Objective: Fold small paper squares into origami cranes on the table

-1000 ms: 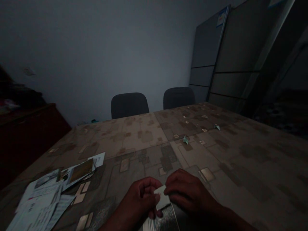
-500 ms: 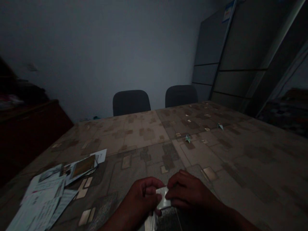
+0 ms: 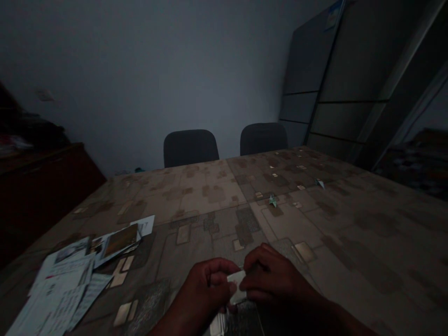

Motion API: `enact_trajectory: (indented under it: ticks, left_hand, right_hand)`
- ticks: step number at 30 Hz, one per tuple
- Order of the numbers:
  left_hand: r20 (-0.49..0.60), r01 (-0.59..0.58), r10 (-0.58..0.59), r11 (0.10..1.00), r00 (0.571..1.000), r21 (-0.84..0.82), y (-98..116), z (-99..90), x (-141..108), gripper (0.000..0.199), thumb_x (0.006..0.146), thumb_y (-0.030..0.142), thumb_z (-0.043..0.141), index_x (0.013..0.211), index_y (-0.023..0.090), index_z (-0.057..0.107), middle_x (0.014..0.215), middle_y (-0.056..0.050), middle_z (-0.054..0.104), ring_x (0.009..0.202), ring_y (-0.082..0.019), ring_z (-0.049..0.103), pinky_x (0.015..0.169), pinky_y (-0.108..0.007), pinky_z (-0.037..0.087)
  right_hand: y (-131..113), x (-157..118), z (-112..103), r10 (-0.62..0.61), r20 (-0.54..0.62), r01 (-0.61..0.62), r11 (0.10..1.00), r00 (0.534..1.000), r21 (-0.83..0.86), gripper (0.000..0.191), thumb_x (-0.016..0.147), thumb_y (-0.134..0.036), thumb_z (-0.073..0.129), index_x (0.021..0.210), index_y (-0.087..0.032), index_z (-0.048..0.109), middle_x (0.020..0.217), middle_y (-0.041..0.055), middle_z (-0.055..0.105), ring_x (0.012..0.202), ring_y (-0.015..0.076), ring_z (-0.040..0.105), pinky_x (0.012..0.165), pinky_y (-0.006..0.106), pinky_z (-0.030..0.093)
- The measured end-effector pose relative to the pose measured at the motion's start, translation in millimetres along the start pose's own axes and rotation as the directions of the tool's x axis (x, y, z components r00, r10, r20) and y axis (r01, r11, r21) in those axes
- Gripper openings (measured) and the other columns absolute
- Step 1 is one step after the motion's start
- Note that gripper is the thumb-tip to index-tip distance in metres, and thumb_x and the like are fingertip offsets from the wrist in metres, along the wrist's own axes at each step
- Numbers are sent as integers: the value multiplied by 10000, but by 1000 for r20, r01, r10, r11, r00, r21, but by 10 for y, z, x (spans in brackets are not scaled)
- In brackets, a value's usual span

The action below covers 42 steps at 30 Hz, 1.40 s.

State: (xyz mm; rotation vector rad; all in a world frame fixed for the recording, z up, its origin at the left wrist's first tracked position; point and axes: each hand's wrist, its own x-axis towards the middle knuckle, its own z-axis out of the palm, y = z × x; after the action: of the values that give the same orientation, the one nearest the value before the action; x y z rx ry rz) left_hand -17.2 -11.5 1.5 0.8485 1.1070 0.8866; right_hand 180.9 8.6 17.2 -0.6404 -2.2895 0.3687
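Note:
Between my two hands, just above the near part of the table, is a small piece of folded white paper (image 3: 238, 285). My left hand (image 3: 213, 284) is closed on its left side, the thumb lying on the front. On the other side my right hand (image 3: 268, 275) pinches the paper between thumb and fingers. Fingers cover parts of its edges, so its full shape is hidden. Farther off on the table stand a small folded green paper figure (image 3: 272, 201) and a second small folded paper piece (image 3: 319, 183).
A patterned cloth covers the table (image 3: 203, 186). At the left lies a loose pile of printed sheets (image 3: 59, 284) with a brown picture card (image 3: 122, 241). Two dark chairs (image 3: 191, 147) stand beyond the far edge. A dark red cabinet (image 3: 45, 191) is at the left.
The white paper has tilted slightly in my hands, and its shine has faded. My right hand's fingers have shifted a little. The things on the table have stayed in place.

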Motion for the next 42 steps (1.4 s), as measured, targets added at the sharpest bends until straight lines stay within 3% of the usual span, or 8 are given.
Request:
enact_trajectory:
  ticks: [7, 17, 25, 28, 31, 34, 37, 42]
  left_hand:
    - [-29, -21, 20, 999, 999, -43, 83, 51, -44, 254, 588, 191, 794, 814, 119, 702, 468, 39, 621, 392, -99, 559, 442, -208, 414]
    - [2, -33, 33, 983, 999, 178, 42, 46, -31, 266, 592, 151, 714, 850, 127, 659, 449, 129, 423, 396, -66, 418, 419, -193, 357]
    - [116, -66, 26, 930, 993, 360, -59, 64, -64, 256, 675, 166, 537, 928, 205, 523, 472, 143, 357, 351, -77, 343, 371, -192, 339]
    - [200, -223, 117, 706, 973, 672, -30, 13, -138, 289, 693, 106, 519, 960, 216, 519, 474, 127, 393, 413, -98, 423, 415, -183, 306]
    - [410, -487, 316, 225, 856, 844, 21, -113, -199, 246, 720, 90, 559, 918, 232, 593, 634, 43, 599, 565, -135, 565, 528, -217, 411]
    - [672, -711, 434, -97, 599, 696, 25, -280, -211, 218, 844, 105, 494, 942, 249, 626, 1016, -54, 697, 868, -198, 653, 679, -272, 503]
    - [795, -779, 420, -266, 437, 568, -32, -433, -197, 281, 942, 137, 446, 1150, 270, 579, 1103, -33, 716, 1013, -191, 643, 808, -292, 519]
    - [845, -777, 379, -369, 377, 511, -97, -519, -207, 279, 983, 162, 409, 1201, 240, 565, 1133, -30, 721, 1107, -181, 604, 902, -308, 485]
  right_hand:
    - [19, -19, -26, 5, 26, -5, 1000, 1000, 1, 86, 794, -183, 699, 867, -229, 709, 886, 48, 639, 732, 150, 532, 604, 253, 398]
    - [90, -83, 26, 83, 210, -132, 964, 974, 231, 137, 838, -228, 680, 972, -198, 683, 875, 37, 619, 838, 151, 570, 701, 248, 433]
    - [85, -104, 67, -129, 152, 164, 954, 980, -252, 120, 891, -208, 596, 780, -231, 637, 713, -15, 616, 650, 137, 456, 563, 275, 276]
    - [87, -144, 83, -167, 205, 222, 934, 964, -279, 119, 881, -177, 598, 774, -230, 599, 744, -34, 618, 675, 132, 451, 586, 284, 270]
    - [66, -162, 92, -172, 281, 254, 923, 944, -289, 130, 887, -166, 584, 769, -220, 571, 763, -40, 620, 684, 131, 451, 591, 296, 268]
    - [30, -146, 85, -107, 328, 204, 938, 939, -279, 154, 900, -160, 561, 755, -211, 562, 764, -24, 618, 691, 133, 462, 614, 300, 291]
    - [-3, -114, 75, -80, 348, 172, 955, 934, -241, 166, 902, -163, 558, 742, -209, 566, 762, -16, 617, 691, 134, 471, 625, 293, 307]
    - [-46, -88, 81, 2, 348, 71, 978, 937, -197, 134, 904, -180, 561, 772, -199, 579, 761, -6, 632, 692, 133, 495, 636, 276, 333]
